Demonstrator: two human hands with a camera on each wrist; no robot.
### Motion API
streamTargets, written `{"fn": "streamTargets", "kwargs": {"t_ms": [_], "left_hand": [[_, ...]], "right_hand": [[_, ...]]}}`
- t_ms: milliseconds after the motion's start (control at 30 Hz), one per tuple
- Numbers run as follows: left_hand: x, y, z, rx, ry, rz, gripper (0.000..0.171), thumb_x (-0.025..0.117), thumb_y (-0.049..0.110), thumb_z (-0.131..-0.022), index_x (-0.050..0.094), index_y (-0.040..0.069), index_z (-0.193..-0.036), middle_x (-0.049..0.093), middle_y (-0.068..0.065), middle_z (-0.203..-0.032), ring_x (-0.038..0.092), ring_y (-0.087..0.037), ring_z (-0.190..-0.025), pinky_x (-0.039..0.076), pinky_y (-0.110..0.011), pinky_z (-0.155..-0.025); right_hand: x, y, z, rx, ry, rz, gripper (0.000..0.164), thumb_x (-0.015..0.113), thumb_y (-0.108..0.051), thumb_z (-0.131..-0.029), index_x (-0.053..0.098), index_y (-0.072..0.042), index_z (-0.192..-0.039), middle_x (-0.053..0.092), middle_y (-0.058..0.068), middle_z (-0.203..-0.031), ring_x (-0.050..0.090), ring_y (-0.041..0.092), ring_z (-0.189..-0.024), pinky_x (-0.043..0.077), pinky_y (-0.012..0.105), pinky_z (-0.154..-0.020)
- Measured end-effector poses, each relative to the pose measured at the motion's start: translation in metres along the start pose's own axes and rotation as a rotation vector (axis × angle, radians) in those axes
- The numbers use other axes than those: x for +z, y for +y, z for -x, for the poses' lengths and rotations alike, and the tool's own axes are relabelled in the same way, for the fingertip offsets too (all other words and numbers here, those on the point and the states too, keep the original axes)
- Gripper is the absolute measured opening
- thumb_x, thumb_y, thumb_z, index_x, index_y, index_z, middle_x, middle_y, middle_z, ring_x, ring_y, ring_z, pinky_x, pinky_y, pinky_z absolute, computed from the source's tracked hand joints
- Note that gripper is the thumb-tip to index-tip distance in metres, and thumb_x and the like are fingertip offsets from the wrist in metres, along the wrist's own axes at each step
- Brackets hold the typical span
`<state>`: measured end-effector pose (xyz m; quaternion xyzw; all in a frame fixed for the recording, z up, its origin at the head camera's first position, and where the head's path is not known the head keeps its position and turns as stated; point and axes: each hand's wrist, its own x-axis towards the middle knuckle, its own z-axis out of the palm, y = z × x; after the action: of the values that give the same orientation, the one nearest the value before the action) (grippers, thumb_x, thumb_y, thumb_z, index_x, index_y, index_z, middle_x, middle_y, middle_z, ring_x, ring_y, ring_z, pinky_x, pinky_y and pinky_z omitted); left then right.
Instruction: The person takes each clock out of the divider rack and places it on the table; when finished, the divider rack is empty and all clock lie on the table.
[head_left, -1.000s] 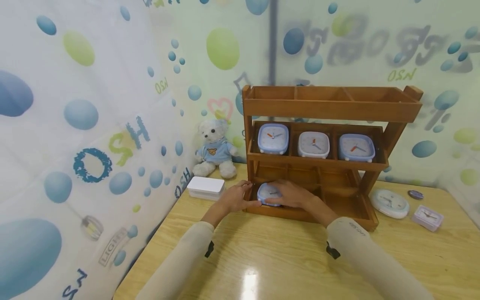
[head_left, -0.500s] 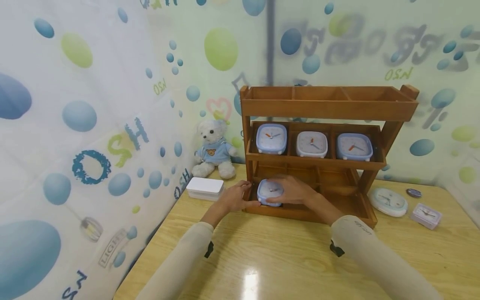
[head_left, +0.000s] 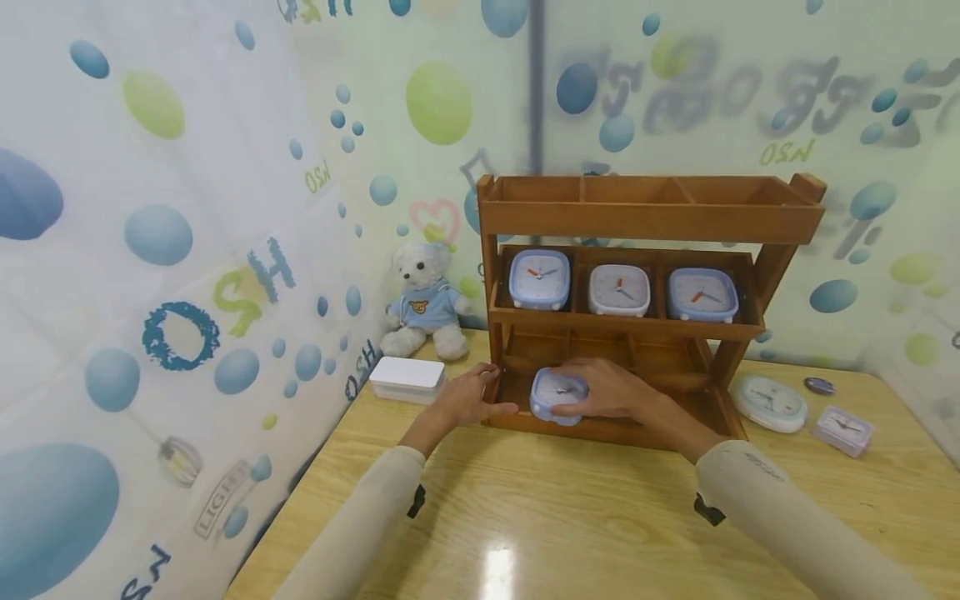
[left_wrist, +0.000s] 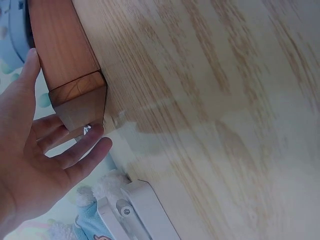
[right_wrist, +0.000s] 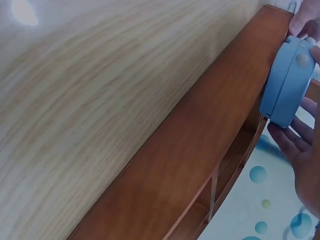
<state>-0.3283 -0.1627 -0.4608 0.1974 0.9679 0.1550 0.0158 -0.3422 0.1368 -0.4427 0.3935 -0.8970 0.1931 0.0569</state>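
My right hand grips a light blue alarm clock from its right side, over the bottom tier of a brown wooden rack. In the right wrist view the clock's blue side shows, with fingers at its back and lower edge. My left hand holds the rack's lower left corner; in the left wrist view the thumb lies along the board and the fingers reach round its end. Three more alarm clocks stand on the middle tier: a blue one, a white one and another blue one.
A white-lidded box and a teddy bear in a blue top stand left of the rack. On the right lie a white oval clock, a small lilac clock and a small dark oval object. Patterned walls close in the wooden table.
My right hand has brought the blue clock out of the bottom left compartment, toward the right and forward. The left hand has kept its place at the rack's corner.
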Motion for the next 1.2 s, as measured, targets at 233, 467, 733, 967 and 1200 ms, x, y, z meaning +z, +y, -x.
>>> {"fn": "streamTargets", "kwargs": {"t_ms": [233,467,733,967,1200], "left_hand": [[0.002,0.0,-0.003,0.011,-0.002,-0.004,0.093,0.068,0.069,-0.09,0.048,0.007,-0.156,0.044,-0.012,-0.16,0.061,-0.035,-0.128,0.051,-0.048,-0.105],[0.005,0.0,-0.006,0.022,-0.013,0.005,0.095,0.067,0.072,-0.089,0.048,0.007,-0.156,0.043,-0.012,-0.161,0.059,-0.036,-0.13,0.05,-0.049,-0.105],[0.006,-0.003,-0.007,0.016,-0.001,-0.015,0.094,0.067,0.072,-0.089,0.048,0.009,-0.156,0.045,-0.01,-0.16,0.063,-0.034,-0.126,0.053,-0.047,-0.101],[0.005,-0.004,-0.003,0.007,-0.006,0.007,0.094,0.067,0.072,-0.089,0.048,0.009,-0.156,0.043,-0.011,-0.161,0.064,-0.034,-0.123,0.053,-0.048,-0.1],[0.005,-0.004,-0.002,-0.004,0.006,0.002,0.096,0.065,0.075,-0.088,0.048,0.01,-0.157,0.042,-0.009,-0.162,0.063,-0.033,-0.126,0.051,-0.048,-0.104]], "right_hand": [[-0.001,-0.001,0.009,0.008,0.001,-0.003,0.077,0.074,-0.069,-0.085,0.068,-0.015,-0.14,0.066,0.008,-0.137,0.066,0.023,-0.114,0.056,0.04,-0.088],[-0.016,-0.003,0.015,-0.009,0.022,0.007,0.077,0.075,-0.069,-0.084,0.068,-0.016,-0.139,0.069,0.003,-0.132,0.066,0.014,-0.103,0.057,0.036,-0.083],[-0.033,0.007,0.041,0.02,0.038,0.012,0.076,0.075,-0.069,-0.084,0.068,-0.016,-0.139,0.069,0.002,-0.133,0.067,0.017,-0.108,0.056,0.044,-0.088],[-0.042,0.019,0.078,0.047,0.061,0.06,0.073,0.078,-0.068,-0.082,0.072,-0.014,-0.132,0.071,0.001,-0.125,0.068,0.019,-0.106,0.056,0.046,-0.09],[-0.062,0.037,0.11,0.062,0.12,0.128,0.067,0.086,-0.056,-0.08,0.074,-0.012,-0.129,0.074,0.006,-0.123,0.072,0.027,-0.107,0.058,0.049,-0.087]]}}
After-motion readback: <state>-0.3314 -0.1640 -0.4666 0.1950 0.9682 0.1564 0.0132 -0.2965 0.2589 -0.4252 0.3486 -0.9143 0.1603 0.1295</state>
